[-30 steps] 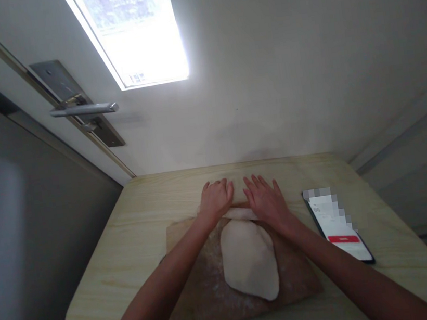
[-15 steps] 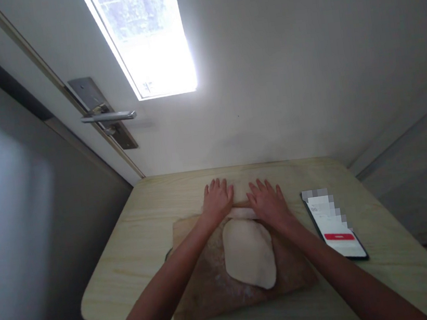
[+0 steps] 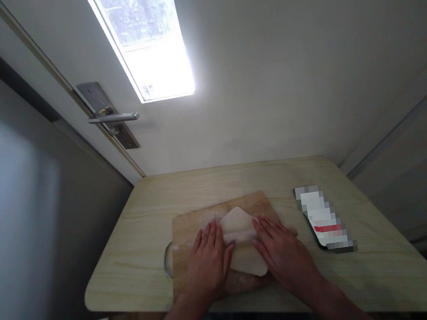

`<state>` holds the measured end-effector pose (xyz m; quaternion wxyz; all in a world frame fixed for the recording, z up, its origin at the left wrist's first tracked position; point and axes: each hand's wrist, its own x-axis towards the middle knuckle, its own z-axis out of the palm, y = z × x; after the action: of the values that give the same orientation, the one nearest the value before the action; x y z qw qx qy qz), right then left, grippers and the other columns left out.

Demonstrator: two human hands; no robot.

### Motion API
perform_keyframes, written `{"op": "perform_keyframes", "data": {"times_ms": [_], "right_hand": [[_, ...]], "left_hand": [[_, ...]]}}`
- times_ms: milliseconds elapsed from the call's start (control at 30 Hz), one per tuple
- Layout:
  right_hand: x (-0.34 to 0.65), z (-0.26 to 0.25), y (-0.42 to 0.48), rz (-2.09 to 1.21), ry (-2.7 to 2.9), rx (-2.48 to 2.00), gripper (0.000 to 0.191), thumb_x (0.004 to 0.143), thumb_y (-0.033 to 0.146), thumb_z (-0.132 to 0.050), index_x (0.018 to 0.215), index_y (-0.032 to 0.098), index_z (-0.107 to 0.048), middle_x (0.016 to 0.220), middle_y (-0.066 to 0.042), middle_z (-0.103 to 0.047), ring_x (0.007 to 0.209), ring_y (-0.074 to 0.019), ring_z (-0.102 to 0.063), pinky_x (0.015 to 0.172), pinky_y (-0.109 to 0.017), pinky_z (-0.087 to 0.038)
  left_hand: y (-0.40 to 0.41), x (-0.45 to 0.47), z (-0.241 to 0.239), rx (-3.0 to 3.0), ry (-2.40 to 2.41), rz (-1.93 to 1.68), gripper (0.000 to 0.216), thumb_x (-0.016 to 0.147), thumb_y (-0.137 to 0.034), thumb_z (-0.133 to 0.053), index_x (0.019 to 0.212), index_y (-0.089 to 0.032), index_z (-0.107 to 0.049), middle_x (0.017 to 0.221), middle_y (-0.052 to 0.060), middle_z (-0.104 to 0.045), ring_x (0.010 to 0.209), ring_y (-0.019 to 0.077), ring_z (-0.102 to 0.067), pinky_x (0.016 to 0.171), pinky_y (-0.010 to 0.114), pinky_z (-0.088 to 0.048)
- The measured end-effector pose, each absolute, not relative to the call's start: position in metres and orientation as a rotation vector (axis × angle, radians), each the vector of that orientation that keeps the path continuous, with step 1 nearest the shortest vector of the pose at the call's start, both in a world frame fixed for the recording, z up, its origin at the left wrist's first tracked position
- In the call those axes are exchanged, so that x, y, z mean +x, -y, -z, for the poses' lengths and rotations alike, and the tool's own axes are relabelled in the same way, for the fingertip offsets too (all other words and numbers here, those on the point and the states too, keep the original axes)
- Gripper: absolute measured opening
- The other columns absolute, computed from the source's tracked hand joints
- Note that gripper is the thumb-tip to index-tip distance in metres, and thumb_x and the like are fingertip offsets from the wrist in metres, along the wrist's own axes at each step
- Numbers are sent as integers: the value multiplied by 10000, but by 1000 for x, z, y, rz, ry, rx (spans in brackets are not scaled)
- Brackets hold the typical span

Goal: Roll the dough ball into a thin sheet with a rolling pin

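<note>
A sheet of pale dough (image 3: 246, 263) lies on a floured wooden cutting board (image 3: 185, 226). Across the dough rests a rolling pin (image 3: 239, 236), dusted with flour; its right end sticks out past my right hand. My left hand (image 3: 208, 257) lies over the left part of the pin, fingers stretched forward and the thumb apart. On the right part, my right hand (image 3: 282, 245) presses with its fingers extended flat and angled inward. Both palms hide much of the pin, and neither hand is wrapped round it.
The board has a metal handle (image 3: 167, 260) at its left. A phone (image 3: 325, 218) lies to the right on the light wooden table (image 3: 131, 254). Behind the table stands a white door with a lever handle (image 3: 113, 118) and a bright window pane.
Both hands have moved toward me with the rolling pin, from the dough's far edge to its middle. The far part of the dough now shows beyond the pin.
</note>
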<state>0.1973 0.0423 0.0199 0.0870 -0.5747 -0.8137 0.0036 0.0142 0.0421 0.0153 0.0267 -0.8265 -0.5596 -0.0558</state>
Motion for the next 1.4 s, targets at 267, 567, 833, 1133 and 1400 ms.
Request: {"op": "perform_keyframes", "data": {"times_ms": [267, 567, 833, 1133, 1400], "right_hand": [[191, -24, -73, 61, 2299, -1935, 463, 849, 294, -286, 1265, 117, -383, 1340, -94, -345, 1229, -229, -295, 843, -331, -426], [195, -3, -71, 157, 2223, -1856, 453, 819, 191, -296, 1254, 123, -399, 1308, -79, -399, 1218, -220, -315, 956, -385, -301], [192, 4, -66, 222, 2147, -1829, 457, 817, 204, -323, 1265, 130, -378, 1289, -63, -428, 1203, -209, -339, 973, -397, -258], [192, 7, -78, 149, 2183, -1854, 454, 813, 196, -323, 1262, 154, -386, 1236, -44, -492, 1127, -192, -430, 934, -357, -310], [190, -2, -95, 164, 2252, -1942, 477, 825, 226, -298, 1301, 206, -322, 1356, -77, -324, 1237, -253, -269, 964, -488, -224]], "left_hand": [[-74, 17, -19, -2526, 1952, 139, 447, 865, -245, -253, 1243, -27, -347, 1246, 182, -447, 1074, 217, -500, 864, 327, -430], [-75, 28, -12, -2405, 2001, 153, 615, 748, -135, -321, 1339, -91, -157, 1382, 105, -252, 1271, 228, -201, 997, 411, -263], [-71, 33, -6, -2303, 2039, 242, 625, 729, -133, -322, 1337, -92, -182, 1372, 83, -285, 1275, 223, -191, 1012, 428, -208], [-85, 35, -2, -2290, 2002, 260, 637, 716, -150, -355, 1336, -135, -212, 1369, 61, -296, 1265, 227, -222, 1013, 432, -198], [-103, 38, -6, -2319, 2049, 167, 624, 728, -181, -373, 1334, -205, -227, 1372, 50, -296, 1265, 240, -216, 996, 426, -228]]}}
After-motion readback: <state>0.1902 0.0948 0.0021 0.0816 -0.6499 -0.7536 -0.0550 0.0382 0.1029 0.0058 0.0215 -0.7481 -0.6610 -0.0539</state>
